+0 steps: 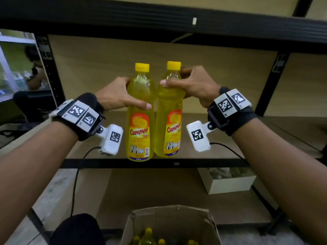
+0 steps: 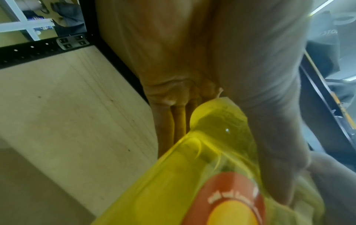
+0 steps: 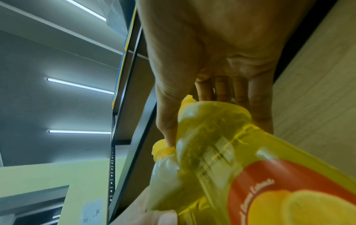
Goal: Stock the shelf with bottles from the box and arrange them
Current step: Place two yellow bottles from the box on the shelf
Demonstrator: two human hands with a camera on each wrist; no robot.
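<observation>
Two yellow bottles with yellow caps and orange labels stand upright side by side at the front edge of the wooden shelf (image 1: 221,135). My left hand (image 1: 120,96) grips the left bottle (image 1: 139,121) around its upper body, thumb across the front. My right hand (image 1: 191,84) grips the right bottle (image 1: 169,121) at its shoulder. The left wrist view shows the left bottle (image 2: 212,167) in my left hand (image 2: 221,76). In the right wrist view the right bottle (image 3: 240,167) is held by my right hand (image 3: 221,60), the other bottle's cap beside it.
An open cardboard box (image 1: 169,221) with several more yellow bottles sits on the floor below. A small white box (image 1: 230,181) rests on the lower shelf at right. Black shelf uprights (image 1: 272,82) and an upper shelf beam (image 1: 159,20) frame the space. A person crouches at far left.
</observation>
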